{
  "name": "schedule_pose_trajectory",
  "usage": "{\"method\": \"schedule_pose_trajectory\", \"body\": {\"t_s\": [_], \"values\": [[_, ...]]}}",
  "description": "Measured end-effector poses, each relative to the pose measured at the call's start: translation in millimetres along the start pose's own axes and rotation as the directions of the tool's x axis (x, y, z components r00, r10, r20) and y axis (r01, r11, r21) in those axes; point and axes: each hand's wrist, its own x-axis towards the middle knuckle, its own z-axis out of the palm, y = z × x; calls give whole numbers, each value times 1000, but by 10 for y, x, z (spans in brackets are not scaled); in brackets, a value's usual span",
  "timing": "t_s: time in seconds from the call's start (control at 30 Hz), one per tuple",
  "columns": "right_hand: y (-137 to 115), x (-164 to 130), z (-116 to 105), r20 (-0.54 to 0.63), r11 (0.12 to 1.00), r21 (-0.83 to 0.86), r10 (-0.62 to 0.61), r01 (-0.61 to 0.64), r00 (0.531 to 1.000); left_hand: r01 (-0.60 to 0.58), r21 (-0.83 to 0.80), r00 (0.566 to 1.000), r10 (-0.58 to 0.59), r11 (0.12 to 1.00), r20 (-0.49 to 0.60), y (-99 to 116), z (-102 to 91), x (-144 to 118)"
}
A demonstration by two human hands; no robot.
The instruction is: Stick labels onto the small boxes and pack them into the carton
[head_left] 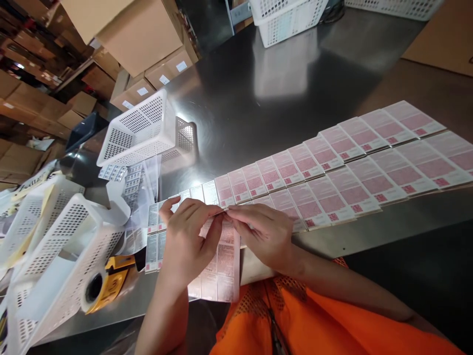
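Note:
My left hand (186,236) and my right hand (264,231) meet at the near edge of a steel table (258,98). Both pinch the top edge of a sheet of printed labels (221,268) that hangs down over the table's edge toward my orange vest (314,325). Just beyond my fingers, two rows of small boxes with pink labels (332,167) run along the table to the right. The boxes nearest my hands lie partly hidden under them.
A white perforated basket (138,130) lies tipped on the table at left, with more white baskets (48,246) nearer me. A yellow tape dispenser (107,286) sits by my left forearm. Another basket (286,19) stands at the far edge. Cardboard boxes (140,34) are stacked behind.

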Motion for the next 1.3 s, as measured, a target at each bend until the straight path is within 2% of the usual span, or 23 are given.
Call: {"method": "schedule_pose_trajectory", "body": {"t_s": [0.07, 0.17, 0.23, 0.33, 0.47, 0.53, 0.6, 0.67, 0.77, 0.83, 0.87, 0.93, 1.0, 1.07, 1.1, 1.17, 1.23, 1.3], "values": [[7, -26, 13, 40, 997, -59, -44, 46, 998, 20, -29, 999, -19, 999, 35, -13, -24, 8], [4, -54, 32, 157, 988, -122, -77, 97, 985, 100, -106, 986, -84, 989, 146, -43, -72, 38], [0, -71, 45, 234, 979, -156, -95, 133, 968, 177, -114, 962, -148, 978, 231, -73, -92, 71], [19, -114, 65, 345, 951, -219, -134, 219, 929, 244, -37, 921, -219, 969, 323, -147, -79, 126], [78, -218, 66, 504, 882, -307, -168, 357, 847, 247, 28, 857, -232, 969, 460, -337, 6, 182], [77, -268, 37, 560, 854, -303, -200, 423, 804, 252, 55, 835, -246, 966, 492, -477, 62, 206], [33, -291, -17, 630, 841, -224, -262, 493, 732, 254, 75, 823, -256, 964, 506, -648, 116, 229], [-45, -263, -95, 679, 856, -69, -336, 513, 652, 251, 66, 818, -248, 966, 519, -839, 158, 248], [-150, -83, -239, 685, 901, 192, -408, 390, 604, 265, 51, 824, -253, 963, 507, -1111, 182, 253], [-150, 123, -333, 704, 930, 310, -365, 199, 609, 285, 15, 825, -253, 959, 505, -1237, 190, 240], [-117, 239, -371, 721, 945, 317, -297, 83, 626, 287, -19, 830, -239, 958, 503, -1275, 201, 229], [11, 466, -410, 727, 972, 210, -83, -105, 681, 268, -97, 870, -198, 958, 451, -1297, 254, 204], [198, 650, -388, 649, 978, 32, 137, -206, 749, 240, -156, 920, -173, 958, 353, -1257, 347, 175], [397, 775, -311, 555, 951, -59, 283, -302, 782, 223, -211, 946, -159, 952, 281, -1178, 454, 149], [485, 818, -259, 516, 927, -47, 342, -373, 785, 221, -244, 951, -154, 944, 266, -1132, 502, 139], [623, 879, -143, 493, 842, 34, 454, -538, 743, 244, -336, 950, -154, 910, 273, -1044, 570, 129], [702, 920, -26, 505, 734, 93, 548, -673, 667, 315, -444, 931, -182, 839, 316, -983, 605, 129], [736, 947, 79, 520, 646, 90, 619, -758, 589, 399, -545, 900, -201, 737, 388, -961, 628, 131]]}}
